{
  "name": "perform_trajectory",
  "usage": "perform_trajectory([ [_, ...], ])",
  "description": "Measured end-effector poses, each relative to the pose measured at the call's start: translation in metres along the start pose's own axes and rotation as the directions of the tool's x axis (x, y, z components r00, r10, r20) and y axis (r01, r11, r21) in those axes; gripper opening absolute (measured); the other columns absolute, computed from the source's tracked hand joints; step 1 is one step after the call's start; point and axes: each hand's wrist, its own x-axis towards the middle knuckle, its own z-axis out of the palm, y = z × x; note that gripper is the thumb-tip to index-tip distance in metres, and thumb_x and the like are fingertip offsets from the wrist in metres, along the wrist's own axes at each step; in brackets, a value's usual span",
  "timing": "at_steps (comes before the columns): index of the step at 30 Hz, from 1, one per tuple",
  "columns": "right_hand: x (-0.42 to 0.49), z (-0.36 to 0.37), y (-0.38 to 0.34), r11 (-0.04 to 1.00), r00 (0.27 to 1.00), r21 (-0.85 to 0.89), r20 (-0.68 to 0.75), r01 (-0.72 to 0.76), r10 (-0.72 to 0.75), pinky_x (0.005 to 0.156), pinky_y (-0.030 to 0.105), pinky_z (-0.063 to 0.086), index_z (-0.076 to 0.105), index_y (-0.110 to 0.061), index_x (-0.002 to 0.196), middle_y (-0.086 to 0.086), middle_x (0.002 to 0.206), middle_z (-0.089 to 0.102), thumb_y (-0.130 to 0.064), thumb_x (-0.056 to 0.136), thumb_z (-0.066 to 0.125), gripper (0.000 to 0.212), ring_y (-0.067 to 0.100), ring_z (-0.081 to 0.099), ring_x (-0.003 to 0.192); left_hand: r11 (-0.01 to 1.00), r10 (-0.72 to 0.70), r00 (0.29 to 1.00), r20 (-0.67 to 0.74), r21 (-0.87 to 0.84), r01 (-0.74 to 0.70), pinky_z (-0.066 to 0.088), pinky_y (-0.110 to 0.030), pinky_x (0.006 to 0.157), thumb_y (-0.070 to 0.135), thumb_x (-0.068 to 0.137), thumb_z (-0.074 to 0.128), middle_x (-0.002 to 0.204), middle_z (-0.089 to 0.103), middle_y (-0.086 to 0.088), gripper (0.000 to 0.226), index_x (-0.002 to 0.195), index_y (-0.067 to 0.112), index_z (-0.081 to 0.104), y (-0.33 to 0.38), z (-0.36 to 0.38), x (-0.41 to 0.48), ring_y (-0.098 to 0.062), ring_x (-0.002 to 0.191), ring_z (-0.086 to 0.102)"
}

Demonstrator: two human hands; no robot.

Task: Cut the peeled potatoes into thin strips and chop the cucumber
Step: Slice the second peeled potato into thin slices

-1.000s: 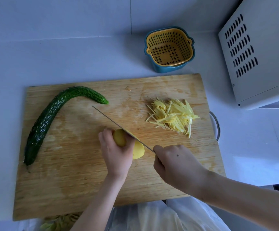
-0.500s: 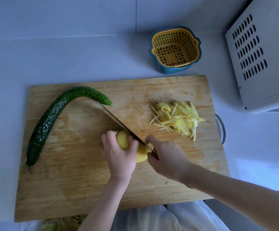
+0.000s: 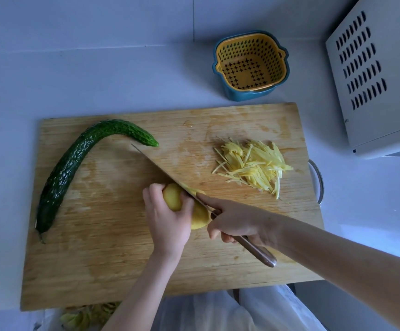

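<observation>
A peeled yellow potato (image 3: 173,198) lies in the middle of the wooden cutting board (image 3: 113,263). My left hand (image 3: 167,220) grips it from the near side, fingers curled over its top. My right hand (image 3: 237,220) holds a steel-handled knife (image 3: 160,168), index finger stretched along the blade's spine. The blade runs diagonally to the far left and sits in the potato's right part. A pile of thin potato strips (image 3: 254,168) lies on the board's right side. A whole curved dark green cucumber (image 3: 72,166) rests on the left side.
A yellow strainer basket in a blue bowl (image 3: 250,65) stands on the counter beyond the board. A white vented appliance (image 3: 375,75) fills the far right. Potato peels (image 3: 84,317) and a plastic bag (image 3: 218,314) sit below the board's near edge.
My right hand has slid forward along the knife, and the blade has come down from above the potato into its right part. My left hand stays on the potato.
</observation>
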Motion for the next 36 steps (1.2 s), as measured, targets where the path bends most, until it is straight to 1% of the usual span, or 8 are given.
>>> perform_trajectory([
  [2,0.002,0.0,-0.001,1.0,1.0,-0.006,-0.018,-0.005,0.005,0.047,0.024,0.035,0.012,-0.041,0.146,0.006,0.07,0.048,0.001,0.081,0.054,0.088,0.012,0.041,0.049,1.0,0.007,1.0,0.001,0.005,-0.007,0.037,-0.004,0.065,0.039,0.074,0.052,0.096,0.048,-0.007,0.039,0.096,0.007,0.049,0.0,0.001,0.0,-0.008,0.078,0.044],
  [4,0.001,0.004,0.0,0.99,0.994,-0.135,-0.09,0.049,-0.062,0.044,0.023,0.038,0.012,-0.042,0.146,0.003,0.064,0.051,-0.006,0.085,0.054,0.082,0.012,0.043,0.047,1.0,0.007,1.0,0.003,0.005,-0.007,0.036,-0.004,0.064,0.039,0.074,0.052,0.096,0.048,-0.008,0.04,0.096,0.006,0.05,0.0,0.0,-0.001,-0.009,0.078,0.044],
  [8,-0.007,0.01,-0.001,0.892,0.942,-0.427,-0.215,0.147,-0.258,0.04,0.02,0.043,0.036,-0.036,0.14,-0.005,0.063,0.055,-0.012,0.088,0.044,0.058,0.01,0.049,0.044,1.0,-0.015,1.0,-0.013,0.0,0.015,0.035,-0.005,0.063,0.042,0.073,0.05,0.097,0.047,-0.006,0.042,0.096,0.006,0.049,0.001,0.002,-0.002,-0.014,0.079,0.046],
  [10,-0.015,0.009,-0.001,0.831,0.903,-0.531,-0.257,0.165,-0.343,0.043,0.019,0.04,0.061,-0.023,0.115,-0.002,0.063,0.057,-0.016,0.091,0.043,0.031,0.014,0.051,0.05,1.0,-0.023,0.999,-0.024,-0.011,0.023,0.035,-0.005,0.063,0.042,0.073,0.05,0.097,0.047,-0.004,0.041,0.095,0.007,0.049,0.003,0.002,-0.003,-0.013,0.079,0.046],
  [11,-0.021,0.009,0.0,0.793,0.884,-0.588,-0.274,0.159,-0.379,0.048,0.022,0.04,0.064,-0.017,0.101,-0.001,0.064,0.058,-0.022,0.094,0.043,0.023,0.016,0.053,0.055,1.0,-0.023,0.999,-0.028,-0.018,0.022,0.035,-0.005,0.063,0.042,0.074,0.051,0.096,0.046,-0.004,0.04,0.094,0.008,0.049,0.004,0.002,-0.003,-0.012,0.079,0.046],
  [16,-0.064,0.017,0.013,0.643,0.793,-0.752,-0.298,0.147,-0.531,0.051,0.029,0.04,0.053,-0.016,0.074,-0.002,0.056,0.052,-0.035,0.097,0.036,0.034,0.018,0.048,0.051,1.0,-0.004,0.998,-0.069,-0.03,0.002,0.034,-0.001,0.072,0.043,0.079,0.053,0.096,0.048,-0.01,0.048,0.098,-0.001,0.052,0.003,0.003,-0.006,-0.005,0.082,0.042],
  [22,-0.074,0.013,0.017,0.618,0.798,-0.776,-0.294,0.122,-0.527,0.049,0.027,0.035,0.052,-0.016,0.076,-0.006,0.053,0.042,-0.031,0.097,0.034,0.031,0.016,0.04,0.047,0.999,0.029,0.998,-0.059,-0.033,-0.031,0.031,0.002,0.077,0.038,0.082,0.051,0.099,0.051,-0.02,0.047,0.102,-0.005,0.052,0.005,0.004,-0.006,0.0,0.086,0.037],
  [36,-0.073,0.008,0.006,0.704,0.861,-0.7,-0.28,0.12,-0.425,0.05,0.026,0.034,0.044,-0.015,0.065,-0.004,0.052,0.04,-0.023,0.095,0.038,0.032,0.013,0.036,0.047,0.999,0.044,0.998,-0.055,-0.013,-0.045,0.032,0.001,0.074,0.036,0.08,0.051,0.096,0.048,-0.02,0.048,0.099,-0.008,0.051,0.003,0.006,-0.004,-0.003,0.083,0.038],
])
